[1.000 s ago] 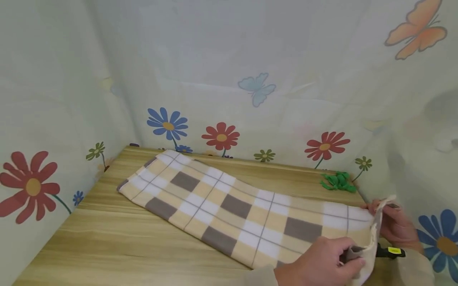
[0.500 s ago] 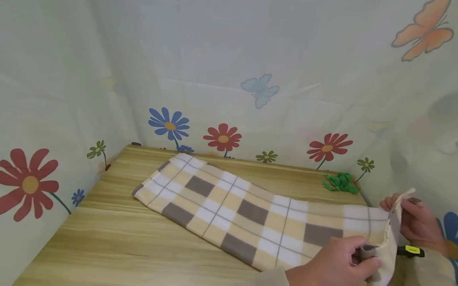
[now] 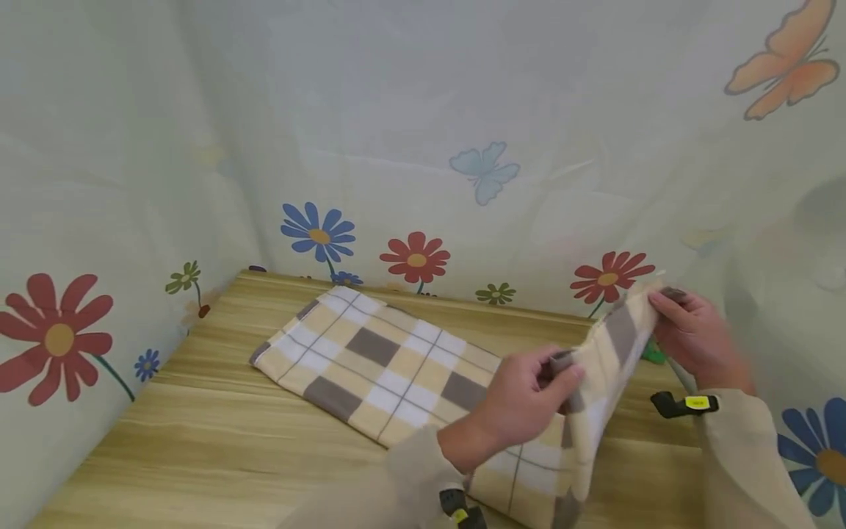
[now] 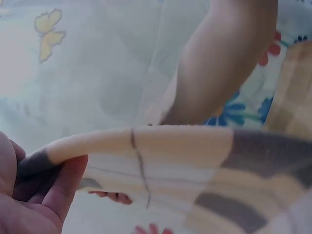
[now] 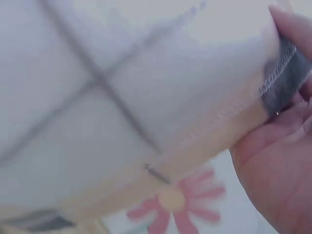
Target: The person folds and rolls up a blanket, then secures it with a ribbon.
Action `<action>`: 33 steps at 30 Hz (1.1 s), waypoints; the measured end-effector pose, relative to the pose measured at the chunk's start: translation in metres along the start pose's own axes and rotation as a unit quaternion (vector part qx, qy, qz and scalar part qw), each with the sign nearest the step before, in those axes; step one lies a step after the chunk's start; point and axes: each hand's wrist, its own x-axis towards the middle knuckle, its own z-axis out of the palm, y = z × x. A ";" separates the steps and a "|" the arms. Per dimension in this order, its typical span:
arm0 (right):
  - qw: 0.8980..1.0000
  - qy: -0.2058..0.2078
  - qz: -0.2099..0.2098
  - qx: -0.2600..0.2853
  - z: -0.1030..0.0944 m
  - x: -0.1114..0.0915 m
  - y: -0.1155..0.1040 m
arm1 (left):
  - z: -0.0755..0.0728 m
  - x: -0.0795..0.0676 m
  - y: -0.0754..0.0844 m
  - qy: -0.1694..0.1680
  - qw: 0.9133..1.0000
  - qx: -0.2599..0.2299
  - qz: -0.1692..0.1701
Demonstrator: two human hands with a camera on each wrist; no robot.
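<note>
A fleece blanket (image 3: 410,367) in white, beige and grey-brown checks lies folded in a long strip on the wooden table, its right end lifted. My left hand (image 3: 522,400) pinches the near corner of that raised end between thumb and fingers. Further back and to the right, my right hand (image 3: 700,338) pinches the far corner. Between both hands the edge stretches and the cloth hangs down to the table. In the left wrist view the blanket (image 4: 185,170) spans away from the thumb. The right wrist view shows the stitched hem of the blanket (image 5: 219,117) running into the fingers.
Behind the right hand, a green crumpled thing (image 3: 654,353) sits near the back right corner of the wooden table (image 3: 198,433). A white curtain (image 3: 370,95) printed with flowers and butterflies surrounds the table on the back and sides.
Both hands have lifted the blanket's right end and carried it leftward and up, folding it back over the strip. Earlier that end lay low at the table's right side.
</note>
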 end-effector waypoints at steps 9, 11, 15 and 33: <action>0.949 0.072 0.071 -0.297 0.079 0.092 0.011 | -0.107 -0.008 0.009 0.127 0.991 0.038 -0.024; 0.926 0.073 0.071 -0.364 0.096 0.111 0.021 | -0.130 -0.014 0.009 0.143 0.988 0.048 -0.039; 0.934 0.056 0.039 -0.350 0.129 0.148 0.052 | -0.175 -0.030 0.007 0.152 0.983 0.075 -0.064; 0.937 0.018 0.013 -0.348 0.254 0.235 0.184 | -0.308 -0.094 -0.018 0.223 0.948 0.180 -0.142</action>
